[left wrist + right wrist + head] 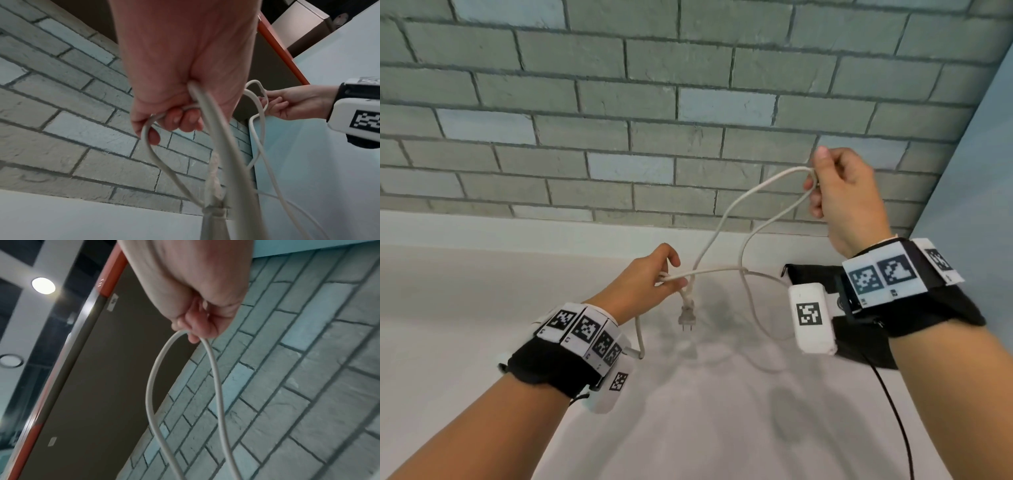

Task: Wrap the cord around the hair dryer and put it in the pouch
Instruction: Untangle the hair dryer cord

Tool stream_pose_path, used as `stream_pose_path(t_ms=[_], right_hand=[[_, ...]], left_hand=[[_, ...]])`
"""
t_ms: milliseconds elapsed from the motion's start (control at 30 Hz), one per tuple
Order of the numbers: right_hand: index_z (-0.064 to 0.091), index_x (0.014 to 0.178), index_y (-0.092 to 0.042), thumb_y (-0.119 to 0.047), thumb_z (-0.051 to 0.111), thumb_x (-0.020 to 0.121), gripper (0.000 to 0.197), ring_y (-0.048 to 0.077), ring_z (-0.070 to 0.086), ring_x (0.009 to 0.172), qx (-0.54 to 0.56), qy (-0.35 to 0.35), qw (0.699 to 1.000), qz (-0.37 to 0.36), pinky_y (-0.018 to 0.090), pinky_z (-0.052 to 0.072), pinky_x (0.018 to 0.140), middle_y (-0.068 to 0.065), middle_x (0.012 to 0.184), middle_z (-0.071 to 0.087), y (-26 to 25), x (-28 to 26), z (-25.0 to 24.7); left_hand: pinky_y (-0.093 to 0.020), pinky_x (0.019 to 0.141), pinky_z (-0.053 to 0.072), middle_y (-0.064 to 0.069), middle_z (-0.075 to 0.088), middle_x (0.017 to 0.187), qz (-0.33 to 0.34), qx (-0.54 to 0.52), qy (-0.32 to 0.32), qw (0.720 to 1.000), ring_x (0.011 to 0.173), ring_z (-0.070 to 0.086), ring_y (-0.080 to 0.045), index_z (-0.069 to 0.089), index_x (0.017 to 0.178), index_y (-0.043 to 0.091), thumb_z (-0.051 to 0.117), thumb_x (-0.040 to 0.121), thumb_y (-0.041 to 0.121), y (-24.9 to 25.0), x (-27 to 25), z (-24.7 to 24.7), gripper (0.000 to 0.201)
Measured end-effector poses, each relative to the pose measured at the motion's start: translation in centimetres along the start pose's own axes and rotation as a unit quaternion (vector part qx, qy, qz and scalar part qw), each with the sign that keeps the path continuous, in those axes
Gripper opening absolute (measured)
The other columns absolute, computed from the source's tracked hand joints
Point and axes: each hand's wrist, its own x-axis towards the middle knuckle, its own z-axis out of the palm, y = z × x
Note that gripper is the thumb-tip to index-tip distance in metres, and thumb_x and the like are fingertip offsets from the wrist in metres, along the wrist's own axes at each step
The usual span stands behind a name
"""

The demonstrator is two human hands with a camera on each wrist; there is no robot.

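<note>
Off-white smooth round cord (726, 219) | left hand (645, 286) grips loops | right hand (846, 195) pinches bend

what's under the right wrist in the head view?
A black pouch lies on the white counter under the right wrist; the wrist band and camera cover most of it. No hair dryer shows.
</note>
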Motion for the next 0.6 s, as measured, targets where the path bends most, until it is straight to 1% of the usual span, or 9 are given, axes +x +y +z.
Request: stream_pose_path(t_ms=[100,167,233,300,333,367,433,533,600], right_hand=[[0.056,0.078,-0.016,-0.025,0.05,0.092,0.018,0.001,0.038,0.04,0.046,-0.049,0.997,0.028,0.014,0.034,0.038,-0.001,0.068,0.048,0.8,-0.4,0.1],[0.06,0.078,-0.014,-0.019,0.05,0.092,0.018,0.001,0.038,0.039,0.117,-0.059,0.99,0.059,0.012,0.033,0.038,-0.003,0.071,0.051,0.7,-0.2,-0.2],[0.058,0.076,-0.014,-0.017,0.046,0.094,0.022,0.0,0.039,0.041,0.223,-0.032,0.971,0.074,0.011,0.034,0.04,-0.005,0.069,0.053,0.2,0.1,-0.8],[0.053,0.075,-0.014,-0.018,0.04,0.096,0.025,-0.001,0.042,0.044,0.293,0.013,0.954,0.061,0.011,0.037,0.043,-0.005,0.066,0.05,-0.1,0.3,-1.5],[0.051,0.076,-0.015,-0.018,0.039,0.097,0.024,0.0,0.043,0.044,0.287,0.028,0.956,0.053,0.011,0.037,0.043,-0.003,0.065,0.049,0.2,0.3,-1.7],[0.05,0.076,-0.015,-0.017,0.039,0.097,0.024,0.001,0.044,0.045,0.257,0.033,0.965,0.05,0.012,0.038,0.043,-0.002,0.065,0.049,0.4,0.2,-1.8],[0.05,0.077,-0.016,-0.015,0.041,0.096,0.021,0.002,0.047,0.044,0.163,0.015,0.985,0.051,0.014,0.04,0.042,0.001,0.067,0.05,1.5,-0.2,-1.4],[0.051,0.076,-0.015,-0.01,0.042,0.095,0.021,0.003,0.051,0.041,0.046,-0.058,0.995,0.062,0.016,0.043,0.04,0.005,0.069,0.052,3.7,-1.2,-0.1],[0.052,0.076,-0.012,-0.007,0.042,0.095,0.022,0.004,0.052,0.04,-0.01,-0.112,0.991,0.077,0.016,0.044,0.038,0.008,0.07,0.051,5.1,-2.1,0.9]], left_hand=[[-0.012,0.051,0.032,0.007,0.053,0.068,-0.024,0.026,-0.035,0.999,0.062,0.046,-0.01,0.05,0.089,0.017,0.06,0.087,0.029,-0.6,0.2,-0.1,0.016],[-0.014,0.053,0.031,0.009,0.052,0.066,-0.038,0.055,-0.058,0.996,0.061,0.047,-0.01,0.056,0.084,0.017,0.057,0.089,0.029,-1.3,0.2,-0.2,0.013],[-0.019,0.055,0.032,0.008,0.05,0.062,-0.056,0.088,-0.098,0.99,0.06,0.045,-0.01,0.057,0.077,0.017,0.057,0.088,0.03,-2.3,0.0,-0.3,0.017],[-0.021,0.055,0.031,0.007,0.048,0.061,-0.065,0.101,-0.129,0.984,0.058,0.043,-0.009,0.053,0.067,0.024,0.058,0.088,0.032,-2.9,-0.3,-0.3,0.023],[-0.022,0.056,0.032,0.007,0.049,0.062,-0.068,0.088,-0.131,0.985,0.059,0.043,-0.009,0.052,0.066,0.026,0.058,0.087,0.032,-3.1,-0.5,-0.3,0.023],[-0.022,0.058,0.033,0.005,0.051,0.065,-0.074,0.065,-0.128,0.987,0.061,0.045,-0.01,0.054,0.069,0.026,0.059,0.087,0.033,-3.1,-0.5,-0.2,0.02],[-0.022,0.06,0.035,0.003,0.051,0.067,-0.079,0.007,-0.12,0.99,0.063,0.046,-0.012,0.058,0.079,0.021,0.062,0.085,0.029,-2.6,-0.4,-0.3,0.011],[-0.021,0.058,0.037,0.003,0.039,0.061,-0.078,-0.076,-0.137,0.985,0.057,0.04,-0.012,0.057,0.084,0.019,0.064,0.084,0.014,-1.4,-0.3,-0.5,0.009],[-0.02,0.057,0.044,0.003,0.038,0.065,-0.082,-0.105,-0.145,0.98,0.059,0.041,-0.012,0.058,0.091,0.014,0.062,0.083,0.005,-0.8,-0.2,-0.8,0.013]])
